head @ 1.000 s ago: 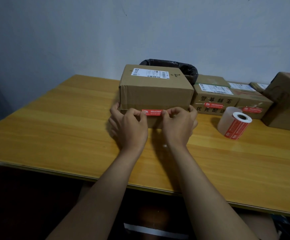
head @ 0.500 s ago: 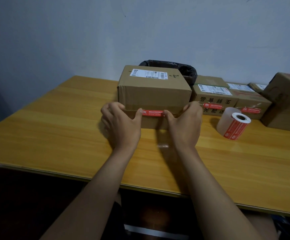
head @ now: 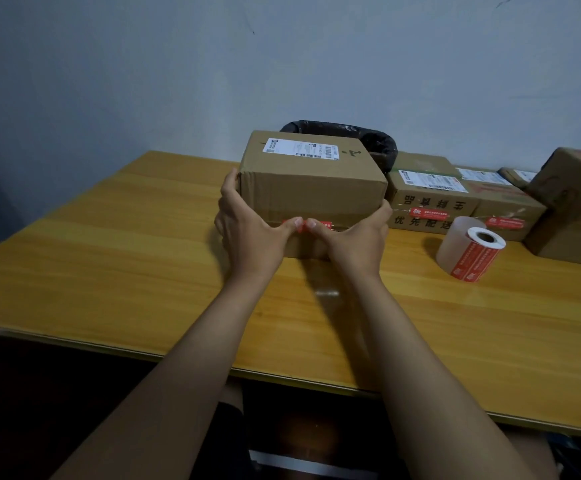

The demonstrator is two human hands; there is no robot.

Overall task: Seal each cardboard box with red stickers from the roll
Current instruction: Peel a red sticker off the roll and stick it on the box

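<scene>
Now both hands grip the cardboard box [head: 311, 183] on the table [head: 109, 258]: left hand [head: 249, 225] w/ fingers round its left side, right hand [head: 358, 239] round its right. Both thumbs press the red sticker [head: 308, 225] on its front seam. Sticker roll [head: 469, 252] lies right of box, near sealed boxes [head: 431, 202].

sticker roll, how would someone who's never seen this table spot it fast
Start at the wooden table and go to the row of cardboard boxes along the wall on the right. In front of them lies the sticker roll, tipped on its side. It alone is round: white core, red stickers outside.
</scene>
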